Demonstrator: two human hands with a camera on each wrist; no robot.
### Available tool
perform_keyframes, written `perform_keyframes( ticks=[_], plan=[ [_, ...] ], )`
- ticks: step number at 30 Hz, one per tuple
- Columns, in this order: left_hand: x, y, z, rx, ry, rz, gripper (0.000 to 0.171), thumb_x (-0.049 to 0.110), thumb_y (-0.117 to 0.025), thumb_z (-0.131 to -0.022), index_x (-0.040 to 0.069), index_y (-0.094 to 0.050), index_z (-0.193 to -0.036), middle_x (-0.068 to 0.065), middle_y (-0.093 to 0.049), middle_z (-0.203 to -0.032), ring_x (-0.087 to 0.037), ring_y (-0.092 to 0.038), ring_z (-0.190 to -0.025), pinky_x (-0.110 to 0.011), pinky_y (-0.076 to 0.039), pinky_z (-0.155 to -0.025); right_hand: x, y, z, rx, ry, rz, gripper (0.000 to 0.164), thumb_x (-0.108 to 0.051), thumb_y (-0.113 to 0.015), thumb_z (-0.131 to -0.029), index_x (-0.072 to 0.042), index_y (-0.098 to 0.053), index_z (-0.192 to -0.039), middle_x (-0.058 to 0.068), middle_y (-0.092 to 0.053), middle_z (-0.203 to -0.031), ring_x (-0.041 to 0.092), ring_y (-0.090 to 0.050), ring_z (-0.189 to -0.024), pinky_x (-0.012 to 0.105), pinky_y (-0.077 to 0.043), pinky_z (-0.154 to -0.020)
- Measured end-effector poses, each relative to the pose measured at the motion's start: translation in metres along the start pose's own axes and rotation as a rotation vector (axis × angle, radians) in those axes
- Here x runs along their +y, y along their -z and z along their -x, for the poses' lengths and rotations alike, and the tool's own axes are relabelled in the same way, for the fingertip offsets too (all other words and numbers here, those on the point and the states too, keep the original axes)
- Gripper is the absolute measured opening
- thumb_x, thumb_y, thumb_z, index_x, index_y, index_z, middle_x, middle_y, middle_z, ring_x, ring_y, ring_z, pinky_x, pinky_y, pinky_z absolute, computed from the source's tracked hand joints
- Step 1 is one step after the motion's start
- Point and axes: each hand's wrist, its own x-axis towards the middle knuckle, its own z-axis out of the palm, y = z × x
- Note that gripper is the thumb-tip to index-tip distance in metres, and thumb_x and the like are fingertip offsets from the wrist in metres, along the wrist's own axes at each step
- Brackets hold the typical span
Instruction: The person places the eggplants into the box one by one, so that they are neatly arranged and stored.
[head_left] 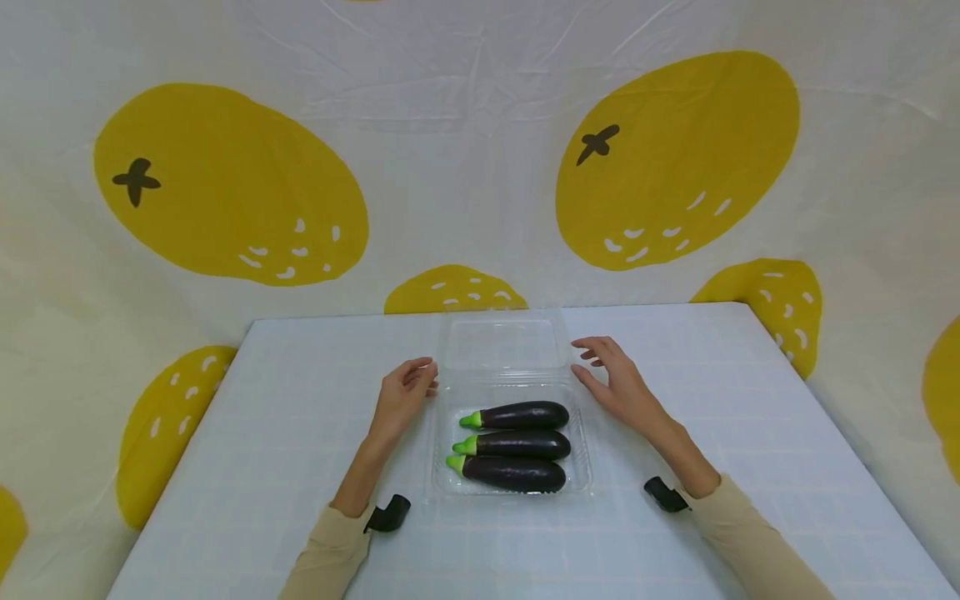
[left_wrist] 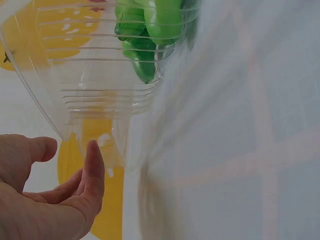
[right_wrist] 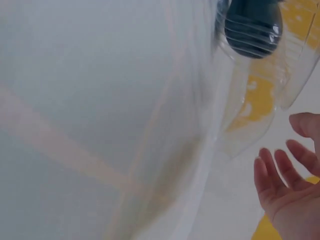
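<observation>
A clear plastic clamshell box (head_left: 587, 479) lies with its lid (head_left: 504, 346) folded back toward the far edge. Three dark purple eggplants (head_left: 517, 443) with green stem ends lie side by side in its base, stems to the left. My left hand (head_left: 405, 393) is beside the box's left edge near the hinge, fingers loosely bent and thumb apart from them in the left wrist view. On the other side, my right hand (head_left: 617, 382) has its relaxed fingers spread near the lid's right edge. Nothing is held in either hand.
The box is on a table (head_left: 315, 367) covered in a pale checked cloth. Behind it hangs a white curtain (head_left: 465, 167) printed with large yellow fruit shapes. A black device (head_left: 390, 512) sits at the left cuff and another black device (head_left: 665, 495) at the right.
</observation>
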Motion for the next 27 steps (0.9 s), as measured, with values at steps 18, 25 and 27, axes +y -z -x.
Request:
perform_keyframes(
  ticks=[18, 25, 27],
  plan=[
    [0.004, 0.006, -0.027, -0.023, 0.0, -0.057, 0.04, 0.02, -0.061, -0.106, -0.01, -0.059, -0.132, -0.032, -0.066, -0.117, -0.042, -0.068, -0.101, -0.021, -0.058, -0.076, 0.013, -0.01, -0.019, -0.062, -0.3, -0.184, 0.05, -0.016, -0.063, -0.104, 0.009, -0.046, -0.144, 0.028, -0.055, -0.139, 0.042, -0.058, -0.124, 0.056, -0.047, -0.103],
    [0.013, 0.007, -0.03, -0.069, 0.034, -0.072, 0.047, 0.024, -0.058, -0.107, -0.012, -0.055, -0.137, -0.035, -0.062, -0.125, -0.046, -0.065, -0.109, -0.039, -0.058, -0.091, 0.015, -0.013, -0.025, -0.084, -0.375, -0.23, 0.05, -0.018, -0.058, -0.107, 0.012, -0.046, -0.144, 0.029, -0.057, -0.139, 0.042, -0.055, -0.129, 0.054, -0.043, -0.109],
    [0.013, 0.007, -0.033, -0.08, 0.042, -0.067, 0.048, 0.023, -0.057, -0.108, -0.013, -0.053, -0.138, -0.035, -0.061, -0.127, -0.048, -0.064, -0.112, -0.044, -0.056, -0.093, 0.016, -0.015, -0.026, -0.082, -0.374, -0.238, 0.049, -0.017, -0.057, -0.107, 0.013, -0.046, -0.144, 0.031, -0.057, -0.138, 0.043, -0.055, -0.129, 0.054, -0.042, -0.109]
  ],
)
